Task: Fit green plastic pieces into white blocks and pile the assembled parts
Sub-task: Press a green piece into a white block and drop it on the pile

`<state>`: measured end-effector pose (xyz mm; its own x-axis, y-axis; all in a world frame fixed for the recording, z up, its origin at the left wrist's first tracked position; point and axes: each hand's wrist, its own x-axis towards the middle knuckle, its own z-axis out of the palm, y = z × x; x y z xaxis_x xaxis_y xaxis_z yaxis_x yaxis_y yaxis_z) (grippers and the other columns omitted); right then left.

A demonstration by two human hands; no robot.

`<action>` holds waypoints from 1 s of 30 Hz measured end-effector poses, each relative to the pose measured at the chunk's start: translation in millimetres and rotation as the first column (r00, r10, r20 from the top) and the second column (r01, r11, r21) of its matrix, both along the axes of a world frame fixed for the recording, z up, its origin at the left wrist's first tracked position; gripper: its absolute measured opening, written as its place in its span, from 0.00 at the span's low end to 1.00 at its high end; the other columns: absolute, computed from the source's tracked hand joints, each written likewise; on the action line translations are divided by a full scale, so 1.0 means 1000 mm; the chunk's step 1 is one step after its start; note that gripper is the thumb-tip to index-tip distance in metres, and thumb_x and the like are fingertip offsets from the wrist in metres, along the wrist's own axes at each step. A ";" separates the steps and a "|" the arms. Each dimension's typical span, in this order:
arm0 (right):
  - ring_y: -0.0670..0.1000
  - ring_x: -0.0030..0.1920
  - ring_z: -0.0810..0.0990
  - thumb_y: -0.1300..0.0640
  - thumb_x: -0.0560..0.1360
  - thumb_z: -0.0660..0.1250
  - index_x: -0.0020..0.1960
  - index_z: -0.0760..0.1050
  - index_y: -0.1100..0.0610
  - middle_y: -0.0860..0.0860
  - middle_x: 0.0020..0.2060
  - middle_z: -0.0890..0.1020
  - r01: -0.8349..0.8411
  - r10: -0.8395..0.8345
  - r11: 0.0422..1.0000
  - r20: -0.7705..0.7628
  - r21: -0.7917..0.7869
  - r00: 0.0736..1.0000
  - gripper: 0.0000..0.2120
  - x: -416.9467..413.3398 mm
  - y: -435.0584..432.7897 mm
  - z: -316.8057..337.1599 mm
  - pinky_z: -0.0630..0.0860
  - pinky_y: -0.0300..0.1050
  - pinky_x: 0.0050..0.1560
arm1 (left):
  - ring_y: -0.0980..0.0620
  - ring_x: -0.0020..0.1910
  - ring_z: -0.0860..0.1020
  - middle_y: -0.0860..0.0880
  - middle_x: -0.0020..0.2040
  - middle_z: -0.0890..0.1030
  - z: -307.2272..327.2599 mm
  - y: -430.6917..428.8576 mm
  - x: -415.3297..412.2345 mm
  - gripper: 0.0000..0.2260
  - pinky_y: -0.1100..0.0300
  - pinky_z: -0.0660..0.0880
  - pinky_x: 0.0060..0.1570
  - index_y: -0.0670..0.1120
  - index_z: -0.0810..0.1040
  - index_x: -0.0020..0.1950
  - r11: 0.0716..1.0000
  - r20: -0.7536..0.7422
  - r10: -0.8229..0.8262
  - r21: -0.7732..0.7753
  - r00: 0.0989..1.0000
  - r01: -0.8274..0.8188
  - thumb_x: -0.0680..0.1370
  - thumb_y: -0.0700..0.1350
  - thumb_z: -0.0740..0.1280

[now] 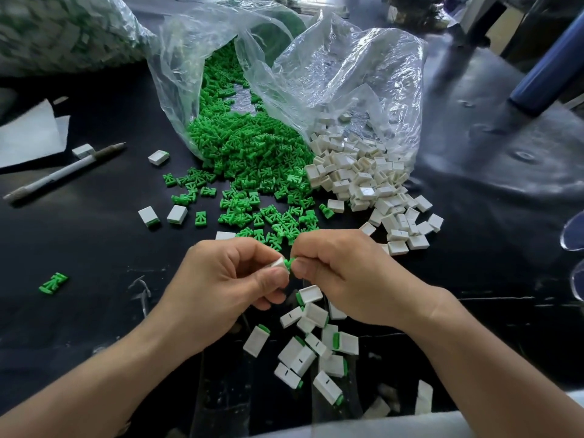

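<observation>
While both hands meet above the black table (pixel 94 311), the left hand (pixel 221 279) has a tight pinch grip on a small white rectangular plastic block (pixel 278 263), one end facing right. The right hand (pixel 341 273) grips a small green plastic piece (pixel 288 263) likewise, touching that end, seemingly lined up lengthwise. Assembled white-and-green parts (pixel 316 346) lie piled just beneath.

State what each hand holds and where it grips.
Left hand pinches a white block by its left end; right hand pinches a green piece by its right end.
</observation>
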<state>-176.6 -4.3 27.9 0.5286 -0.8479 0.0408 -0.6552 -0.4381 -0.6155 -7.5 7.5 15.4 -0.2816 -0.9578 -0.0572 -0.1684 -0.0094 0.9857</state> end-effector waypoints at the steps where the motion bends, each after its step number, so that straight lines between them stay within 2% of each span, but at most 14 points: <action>1: 0.46 0.32 0.65 0.60 0.77 0.60 0.37 0.66 0.55 0.43 0.29 0.66 -0.022 0.022 0.999 -0.031 -0.029 0.999 0.10 0.000 0.001 0.001 0.63 0.44 0.35 | 0.52 0.29 0.81 0.43 0.32 0.82 -0.001 0.000 0.000 0.09 0.65 0.76 0.29 0.42 0.81 0.38 1.000 0.019 -0.008 -0.015 1.000 0.008 0.63 0.46 0.69; 6: 0.50 0.34 0.65 0.58 0.77 0.57 0.37 0.63 0.54 0.45 0.31 0.65 -0.084 0.069 0.992 -0.146 -0.094 0.987 0.10 0.002 0.003 0.005 0.61 0.46 0.34 | 0.53 0.29 0.81 0.47 0.31 0.82 -0.004 0.002 0.002 0.07 0.65 0.76 0.29 0.44 0.81 0.37 0.996 0.092 -0.027 -0.083 0.995 0.035 0.64 0.46 0.69; 11: 0.51 0.37 0.68 0.62 0.76 0.61 0.39 0.63 0.52 0.44 0.33 0.65 -0.153 0.120 0.983 -0.266 -0.105 0.957 0.10 0.004 0.003 0.002 0.67 0.49 0.37 | 0.57 0.28 0.80 0.48 0.31 0.82 -0.006 0.005 0.001 0.05 0.66 0.75 0.28 0.45 0.82 0.38 0.988 0.178 -0.060 -0.127 0.982 0.083 0.65 0.45 0.69; 13: 0.50 0.34 0.67 0.60 0.76 0.61 0.38 0.66 0.55 0.45 0.32 0.66 -0.107 0.086 0.987 -0.162 -0.122 0.983 0.08 0.003 0.003 0.001 0.66 0.48 0.35 | 0.54 0.28 0.81 0.47 0.32 0.83 -0.004 0.002 0.000 0.06 0.65 0.76 0.29 0.44 0.82 0.38 0.994 0.092 -0.055 -0.091 0.994 0.063 0.65 0.44 0.69; 16: 0.44 0.29 0.67 0.57 0.75 0.63 0.38 0.74 0.60 0.42 0.28 0.68 0.036 -0.028 0.997 0.128 -0.062 0.991 0.09 0.001 0.002 -0.002 0.65 0.39 0.30 | 0.50 0.30 0.82 0.43 0.34 0.83 -0.001 -0.003 0.000 0.09 0.64 0.77 0.29 0.41 0.81 0.40 1.000 -0.099 -0.003 -0.001 0.995 0.003 0.63 0.44 0.69; 18: 0.42 0.27 0.67 0.51 0.75 0.64 0.38 0.76 0.60 0.44 0.26 0.71 0.074 -0.093 0.994 0.267 0.081 0.959 0.14 0.000 0.001 -0.002 0.64 0.37 0.28 | 0.49 0.32 0.82 0.42 0.35 0.84 -0.001 -0.003 -0.001 0.10 0.65 0.77 0.29 0.40 0.80 0.42 1.000 -0.166 0.018 0.022 0.986 -0.015 0.63 0.43 0.69; 21: 0.46 0.30 0.75 0.39 0.68 0.56 0.37 0.76 0.58 0.47 0.29 0.76 0.073 -0.214 0.931 0.373 0.358 0.903 0.23 -0.002 -0.001 0.002 0.74 0.44 0.32 | 0.52 0.38 0.83 0.45 0.40 0.85 -0.002 -0.002 -0.003 0.08 0.66 0.78 0.35 0.41 0.82 0.40 0.999 -0.238 0.037 0.027 0.970 -0.031 0.63 0.41 0.70; 23: 0.48 0.34 0.77 0.37 0.67 0.53 0.40 0.77 0.59 0.50 0.32 0.79 0.038 -0.277 0.862 0.406 0.506 0.871 0.26 -0.002 -0.001 0.002 0.76 0.42 0.37 | 0.54 0.46 0.83 0.48 0.47 0.84 -0.002 -0.002 -0.003 0.07 0.67 0.77 0.40 0.42 0.83 0.38 0.999 -0.278 0.046 0.031 0.959 -0.039 0.62 0.39 0.70; 25: 0.48 0.35 0.77 0.38 0.68 0.52 0.43 0.76 0.60 0.52 0.36 0.79 -0.042 -0.295 0.788 0.437 0.614 0.850 0.27 0.002 0.001 0.002 0.76 0.41 0.38 | 0.54 0.50 0.82 0.50 0.51 0.83 -0.003 -0.002 -0.003 0.07 0.68 0.77 0.42 0.43 0.83 0.39 0.999 -0.297 0.030 0.022 0.954 -0.025 0.62 0.39 0.69; 28: 0.49 0.35 0.77 0.38 0.68 0.52 0.48 0.75 0.65 0.53 0.36 0.79 -0.180 -0.290 0.695 0.502 0.696 0.815 0.31 0.008 0.003 0.000 0.74 0.39 0.34 | 0.54 0.50 0.82 0.50 0.50 0.84 -0.003 -0.002 -0.002 0.08 0.68 0.76 0.43 0.42 0.83 0.41 1.000 -0.318 0.007 0.011 0.948 -0.003 0.63 0.41 0.69; 30: 0.48 0.33 0.75 0.38 0.69 0.52 0.50 0.74 0.65 0.53 0.35 0.78 -0.238 -0.292 0.659 0.535 0.713 0.793 0.31 0.011 0.004 0.000 0.71 0.36 0.32 | 0.54 0.43 0.83 0.49 0.46 0.84 -0.003 -0.002 -0.002 0.08 0.67 0.76 0.40 0.41 0.82 0.41 1.000 -0.340 -0.006 0.011 0.940 0.011 0.64 0.42 0.69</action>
